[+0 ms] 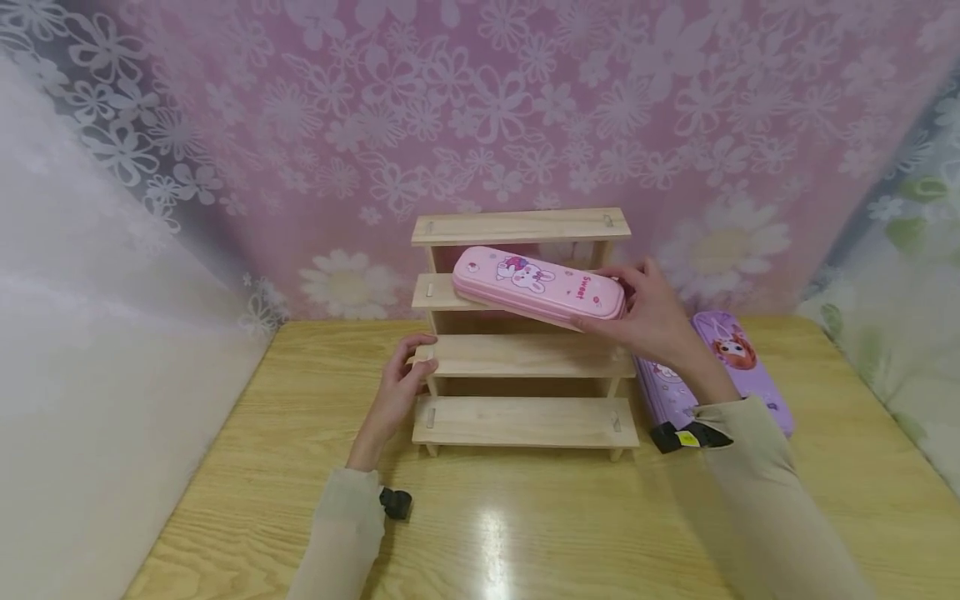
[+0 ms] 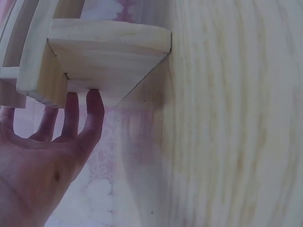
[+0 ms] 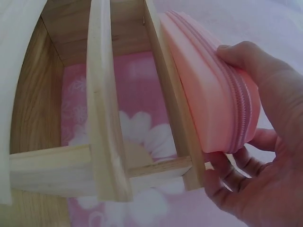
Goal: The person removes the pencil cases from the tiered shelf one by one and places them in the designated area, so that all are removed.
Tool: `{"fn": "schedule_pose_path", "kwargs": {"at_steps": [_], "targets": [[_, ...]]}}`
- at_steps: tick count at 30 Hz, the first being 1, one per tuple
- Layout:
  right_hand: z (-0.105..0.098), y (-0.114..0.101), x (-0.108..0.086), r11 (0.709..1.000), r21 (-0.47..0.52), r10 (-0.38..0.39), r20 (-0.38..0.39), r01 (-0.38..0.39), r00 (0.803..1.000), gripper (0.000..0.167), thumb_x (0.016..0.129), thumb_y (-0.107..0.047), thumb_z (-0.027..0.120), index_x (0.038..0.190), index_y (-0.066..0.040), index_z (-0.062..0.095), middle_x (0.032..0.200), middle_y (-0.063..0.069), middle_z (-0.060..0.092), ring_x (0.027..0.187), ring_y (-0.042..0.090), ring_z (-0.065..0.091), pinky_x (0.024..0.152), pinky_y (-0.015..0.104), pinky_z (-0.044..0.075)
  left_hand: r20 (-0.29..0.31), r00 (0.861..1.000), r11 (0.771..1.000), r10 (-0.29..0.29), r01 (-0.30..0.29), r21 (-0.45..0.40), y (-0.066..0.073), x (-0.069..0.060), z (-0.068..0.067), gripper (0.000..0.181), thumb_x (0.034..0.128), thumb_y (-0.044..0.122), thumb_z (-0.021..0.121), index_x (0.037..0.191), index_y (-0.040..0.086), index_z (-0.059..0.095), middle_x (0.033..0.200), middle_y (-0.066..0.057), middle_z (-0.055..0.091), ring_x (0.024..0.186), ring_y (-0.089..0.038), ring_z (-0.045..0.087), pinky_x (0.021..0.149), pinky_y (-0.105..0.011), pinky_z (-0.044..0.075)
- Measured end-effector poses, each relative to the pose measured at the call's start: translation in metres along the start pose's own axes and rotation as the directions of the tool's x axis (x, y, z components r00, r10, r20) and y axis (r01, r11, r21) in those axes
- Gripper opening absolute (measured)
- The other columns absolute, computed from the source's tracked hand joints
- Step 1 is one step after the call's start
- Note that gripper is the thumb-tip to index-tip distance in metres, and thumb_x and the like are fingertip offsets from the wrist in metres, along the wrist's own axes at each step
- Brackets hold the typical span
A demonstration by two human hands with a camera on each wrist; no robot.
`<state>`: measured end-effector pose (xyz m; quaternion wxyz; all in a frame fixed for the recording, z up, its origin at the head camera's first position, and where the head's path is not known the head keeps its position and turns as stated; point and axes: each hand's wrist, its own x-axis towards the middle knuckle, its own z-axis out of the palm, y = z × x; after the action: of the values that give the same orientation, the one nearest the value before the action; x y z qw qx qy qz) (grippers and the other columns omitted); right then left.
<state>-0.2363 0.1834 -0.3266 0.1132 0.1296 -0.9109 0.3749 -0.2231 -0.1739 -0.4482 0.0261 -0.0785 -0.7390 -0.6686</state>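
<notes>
A pink zippered pencil case (image 1: pixel 540 287) with bunny pictures and the word "Sweet" lies at a slant over the second board from the top of a four-tier wooden shelf (image 1: pixel 525 421). My right hand (image 1: pixel 654 321) grips its right end, thumb on one side and fingers on the other. In the right wrist view the case (image 3: pixel 199 85) is close against a board; whether its whole underside touches, I cannot tell. My left hand (image 1: pixel 396 383) holds the left end of the third board down, and the left wrist view shows its fingers (image 2: pixel 94 111) bent against the wood.
Two purple pencil cases, one with a doll-like picture (image 1: pixel 750 367), lie on the wood-grain table (image 1: pixel 300 517) right of the shelf, partly behind my right forearm. A pink flowered backdrop (image 1: pixel 480 108) stands close behind the shelf.
</notes>
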Motion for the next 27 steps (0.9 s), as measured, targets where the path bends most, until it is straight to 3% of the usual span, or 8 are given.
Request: {"fn": "schedule_pose_path", "kwargs": {"at_steps": [5, 9, 15, 17, 22, 27], "targets": [[0.001, 0.011, -0.010, 0.997, 0.067, -0.042, -0.059, 0.046, 0.997, 0.070, 0.072, -0.027, 0.094, 0.130, -0.005, 0.060, 0.116, 0.012, 0.043, 0.099, 0.021, 0.048, 0.077, 0.021, 0.041, 0.001, 1.000, 1.000, 0.003, -0.003, 0.013, -0.004, 0.003, 0.001, 0.034, 0.1025, 0.019, 0.057, 0.136, 0.016, 0.056, 0.139, -0.011, 0.050, 0.102, -0.022, 0.057, 0.079, -0.039, 0.056], [0.003, 0.022, -0.017, 0.986, 0.109, -0.114, -0.113, 0.126, 0.987, 0.069, 0.069, -0.018, 0.095, 0.126, -0.002, 0.059, 0.121, 0.012, 0.047, 0.102, 0.015, 0.048, 0.081, 0.013, 0.041, -0.004, 1.000, 1.000, -0.003, 0.003, 0.024, -0.005, 0.005, 0.000, 0.032, 0.1021, 0.021, 0.058, 0.134, 0.019, 0.057, 0.139, -0.010, 0.050, 0.101, -0.024, 0.057, 0.077, -0.039, 0.057], [0.002, 0.038, -0.031, 0.974, 0.101, -0.178, -0.205, 0.202, 0.962, 0.072, 0.062, -0.006, 0.094, 0.123, 0.003, 0.057, 0.114, 0.009, 0.055, 0.097, 0.004, 0.048, 0.080, 0.009, 0.040, -0.010, 1.000, 1.000, -0.018, 0.019, 0.021, -0.008, 0.002, -0.001, 0.032, 0.1018, 0.020, 0.058, 0.134, 0.021, 0.057, 0.138, -0.009, 0.051, 0.101, -0.022, 0.058, 0.078, -0.042, 0.057], [0.000, 0.044, -0.035, 0.969, 0.105, -0.193, -0.235, 0.222, 0.953, 0.072, 0.060, -0.002, 0.093, 0.122, 0.004, 0.058, 0.111, 0.002, 0.056, 0.095, 0.002, 0.048, 0.078, 0.008, 0.040, -0.010, 1.000, 1.000, -0.015, 0.015, 0.023, -0.006, 0.002, -0.002, 0.033, 0.1019, 0.021, 0.058, 0.134, 0.020, 0.057, 0.138, -0.009, 0.051, 0.101, -0.022, 0.058, 0.078, -0.042, 0.057], [-0.005, 0.057, -0.048, 0.971, 0.135, -0.159, -0.265, 0.200, 0.951, 0.076, 0.057, 0.005, 0.092, 0.124, 0.004, 0.057, 0.110, -0.012, 0.050, 0.093, 0.004, 0.047, 0.073, 0.007, 0.040, -0.018, 1.000, 1.000, -0.019, 0.019, 0.022, -0.001, 0.000, -0.001, 0.033, 0.1017, 0.018, 0.058, 0.135, 0.017, 0.056, 0.136, -0.011, 0.052, 0.098, -0.020, 0.057, 0.076, -0.039, 0.056], [-0.014, 0.068, -0.064, 0.976, 0.139, -0.119, -0.291, 0.165, 0.949, 0.077, 0.055, 0.010, 0.091, 0.124, 0.004, 0.056, 0.110, -0.014, 0.047, 0.094, 0.006, 0.044, 0.072, 0.006, 0.040, -0.022, 0.999, 1.000, -0.026, 0.027, 0.016, 0.001, -0.002, 0.001, 0.034, 0.1017, 0.017, 0.058, 0.135, 0.015, 0.056, 0.134, -0.011, 0.053, 0.098, -0.021, 0.057, 0.079, -0.041, 0.056]]}}
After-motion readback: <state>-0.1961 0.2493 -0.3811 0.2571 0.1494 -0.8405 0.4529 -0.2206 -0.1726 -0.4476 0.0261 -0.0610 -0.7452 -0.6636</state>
